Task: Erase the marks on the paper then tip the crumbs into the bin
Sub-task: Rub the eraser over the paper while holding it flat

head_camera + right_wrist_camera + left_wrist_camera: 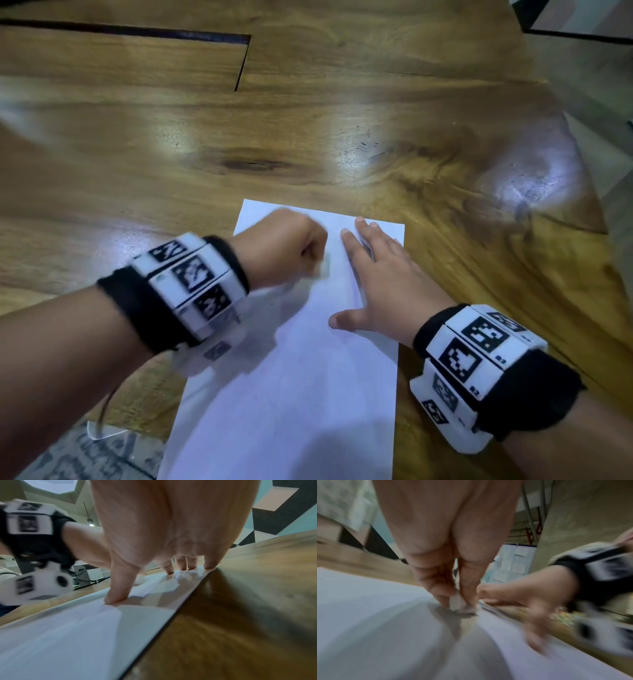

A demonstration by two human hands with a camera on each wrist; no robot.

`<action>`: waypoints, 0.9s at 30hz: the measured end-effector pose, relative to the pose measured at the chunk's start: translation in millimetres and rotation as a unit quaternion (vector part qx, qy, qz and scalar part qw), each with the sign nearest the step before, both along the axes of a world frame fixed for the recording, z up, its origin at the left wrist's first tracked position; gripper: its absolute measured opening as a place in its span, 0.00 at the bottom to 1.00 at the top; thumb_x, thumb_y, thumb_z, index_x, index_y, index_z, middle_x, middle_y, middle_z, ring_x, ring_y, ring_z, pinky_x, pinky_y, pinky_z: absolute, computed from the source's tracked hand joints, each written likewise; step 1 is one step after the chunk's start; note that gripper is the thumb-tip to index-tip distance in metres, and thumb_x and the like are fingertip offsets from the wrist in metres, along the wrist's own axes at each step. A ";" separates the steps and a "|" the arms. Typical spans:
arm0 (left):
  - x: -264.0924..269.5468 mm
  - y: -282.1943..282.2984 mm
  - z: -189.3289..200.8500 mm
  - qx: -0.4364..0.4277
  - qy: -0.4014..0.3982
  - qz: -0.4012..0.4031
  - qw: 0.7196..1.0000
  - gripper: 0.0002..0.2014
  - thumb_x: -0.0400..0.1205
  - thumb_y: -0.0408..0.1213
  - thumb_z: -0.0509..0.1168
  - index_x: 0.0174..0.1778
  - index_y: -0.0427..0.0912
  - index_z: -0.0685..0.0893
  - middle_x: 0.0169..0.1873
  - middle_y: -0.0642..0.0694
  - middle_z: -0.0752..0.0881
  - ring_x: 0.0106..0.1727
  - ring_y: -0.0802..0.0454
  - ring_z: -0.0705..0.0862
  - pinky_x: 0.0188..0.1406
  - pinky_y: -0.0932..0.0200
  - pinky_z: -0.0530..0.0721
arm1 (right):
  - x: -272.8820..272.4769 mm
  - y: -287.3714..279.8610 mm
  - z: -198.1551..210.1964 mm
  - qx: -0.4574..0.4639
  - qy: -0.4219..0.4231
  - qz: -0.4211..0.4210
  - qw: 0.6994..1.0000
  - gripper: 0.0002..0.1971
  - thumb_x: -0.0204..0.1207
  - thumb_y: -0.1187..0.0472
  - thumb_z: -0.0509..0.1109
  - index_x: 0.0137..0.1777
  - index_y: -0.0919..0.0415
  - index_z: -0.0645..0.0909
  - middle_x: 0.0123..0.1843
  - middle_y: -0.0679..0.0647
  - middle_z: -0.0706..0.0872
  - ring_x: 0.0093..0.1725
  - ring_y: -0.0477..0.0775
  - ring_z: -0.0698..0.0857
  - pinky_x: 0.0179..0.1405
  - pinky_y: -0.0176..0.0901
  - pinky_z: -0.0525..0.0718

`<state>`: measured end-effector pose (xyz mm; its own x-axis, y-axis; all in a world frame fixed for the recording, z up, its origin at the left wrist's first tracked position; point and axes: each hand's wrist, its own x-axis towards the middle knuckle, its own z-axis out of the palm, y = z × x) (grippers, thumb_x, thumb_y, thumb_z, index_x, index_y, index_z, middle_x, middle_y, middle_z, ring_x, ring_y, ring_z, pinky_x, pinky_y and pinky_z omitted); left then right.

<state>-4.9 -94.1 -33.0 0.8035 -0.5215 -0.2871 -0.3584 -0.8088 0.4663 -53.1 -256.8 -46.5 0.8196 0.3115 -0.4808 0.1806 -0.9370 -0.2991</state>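
while the flat, spread right hand (378, 281) pins the white paper sheet's (298, 387) right edge on the wooden table (308, 130), the left hand (284, 250) pinches a small white eraser (458, 605) just left of it, the sheet's long axis running toward the near table edge.

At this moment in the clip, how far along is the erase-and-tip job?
Erasing is in progress. The left hand pinches a white eraser against the paper, while the right hand presses flat on the sheet's right side. Any remaining marks are too faint to judge. Still left: tipping the crumbs; the sheet lies flat on the wooden table, and no bin is in view.
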 end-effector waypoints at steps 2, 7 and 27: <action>15.7 -9.7 2.2 -0.008 -0.028 0.043 0.999 0.03 0.70 0.28 0.70 0.33 0.39 0.83 0.25 0.54 0.76 0.35 0.50 0.75 0.23 0.65 0.65 | 0.0 0.1 -0.2 -0.004 0.002 -0.001 1.000 0.59 0.65 0.34 0.71 0.82 0.51 0.32 0.83 0.48 0.27 0.82 0.49 0.31 0.82 0.45 0.39; -15.7 4.5 0.7 0.013 0.019 -0.046 0.999 0.07 0.68 0.30 0.69 0.27 0.44 0.80 0.27 0.50 0.81 0.33 0.50 0.76 0.28 0.63 0.70 | 0.3 0.1 1.8 -0.002 0.002 -0.001 1.000 0.59 0.66 0.35 0.71 0.82 0.51 0.32 0.83 0.48 0.27 0.82 0.49 0.31 0.82 0.44 0.38; 12.1 -11.0 0.4 0.004 -0.042 0.013 0.999 0.11 0.72 0.31 0.68 0.28 0.47 0.73 0.25 0.54 0.74 0.34 0.50 0.73 0.25 0.70 0.64 | -0.1 -0.1 0.8 0.001 0.000 -0.002 1.000 0.59 0.65 0.35 0.72 0.82 0.52 0.33 0.83 0.48 0.28 0.82 0.49 0.32 0.82 0.44 0.38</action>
